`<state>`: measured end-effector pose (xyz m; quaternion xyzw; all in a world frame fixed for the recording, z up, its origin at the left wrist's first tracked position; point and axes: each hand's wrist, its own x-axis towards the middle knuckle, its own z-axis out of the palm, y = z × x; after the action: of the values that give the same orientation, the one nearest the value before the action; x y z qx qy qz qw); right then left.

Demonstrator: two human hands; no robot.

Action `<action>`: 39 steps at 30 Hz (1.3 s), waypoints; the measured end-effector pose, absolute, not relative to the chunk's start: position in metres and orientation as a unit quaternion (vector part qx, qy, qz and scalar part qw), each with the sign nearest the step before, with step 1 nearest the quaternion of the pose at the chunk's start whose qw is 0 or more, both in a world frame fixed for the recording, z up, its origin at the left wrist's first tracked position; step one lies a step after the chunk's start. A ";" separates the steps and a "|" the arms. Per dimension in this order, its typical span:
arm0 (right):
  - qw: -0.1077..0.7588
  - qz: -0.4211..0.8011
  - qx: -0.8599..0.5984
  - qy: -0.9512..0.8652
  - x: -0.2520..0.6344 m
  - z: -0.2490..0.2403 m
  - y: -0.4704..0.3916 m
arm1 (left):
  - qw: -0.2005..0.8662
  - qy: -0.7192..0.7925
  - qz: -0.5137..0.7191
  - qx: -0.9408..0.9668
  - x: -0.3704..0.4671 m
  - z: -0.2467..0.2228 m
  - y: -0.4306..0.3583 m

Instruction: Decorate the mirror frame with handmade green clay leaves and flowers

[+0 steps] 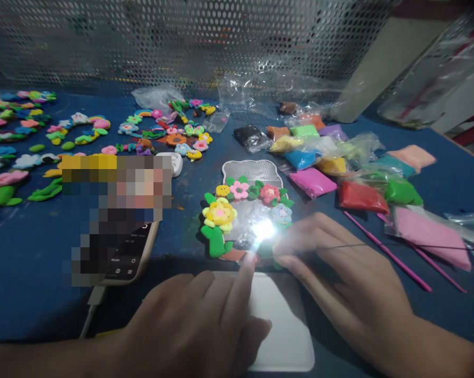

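A small mirror (253,170) with a wavy pale rim lies mid-table, ringed by soft clay flowers, among them a yellow flower (220,213), a pink flower (239,188) and a green cactus shape (215,242). Bright glare covers part of its middle. My left hand (205,315) reaches from below, index finger stretched to the ring's lower edge, thumb apart, nothing held. At the lower right of the ring, my right hand (339,278) pinches with thumb and fingertips; what lies between them is hidden. Under my left hand is a white board (284,325).
Bagged coloured clay, including a red pack (363,195) and a pink pack (432,236), lies right, with a pink tool (387,252) nearby. Several clay flower rings (79,128) fill the back left. A charging phone (130,257) sits left, partly pixelated. Perforated metal (162,42) stands behind.
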<state>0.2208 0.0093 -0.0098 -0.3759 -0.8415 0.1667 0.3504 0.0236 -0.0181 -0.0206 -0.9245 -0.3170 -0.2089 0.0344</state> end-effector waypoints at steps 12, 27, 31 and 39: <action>0.367 0.183 -0.368 -0.834 0.221 -0.009 0.007 | 0.073 -0.326 -0.236 -0.913 0.026 -0.021 -0.017; 0.348 0.164 -0.373 -0.844 0.222 -0.011 0.007 | 0.052 -0.328 -0.214 -0.919 0.025 -0.023 -0.019; 0.348 0.164 -0.373 -0.844 0.223 -0.010 0.007 | 0.058 -0.326 -0.212 -0.919 0.025 -0.023 -0.020; 0.346 0.169 -0.370 -0.845 0.223 -0.011 0.008 | 0.046 -0.330 -0.198 -0.922 0.023 -0.020 -0.019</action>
<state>0.2231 0.0080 -0.0114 -0.3696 -0.8454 0.1694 0.3465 0.0228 -0.0190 -0.0204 -0.9217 -0.3302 -0.1983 0.0464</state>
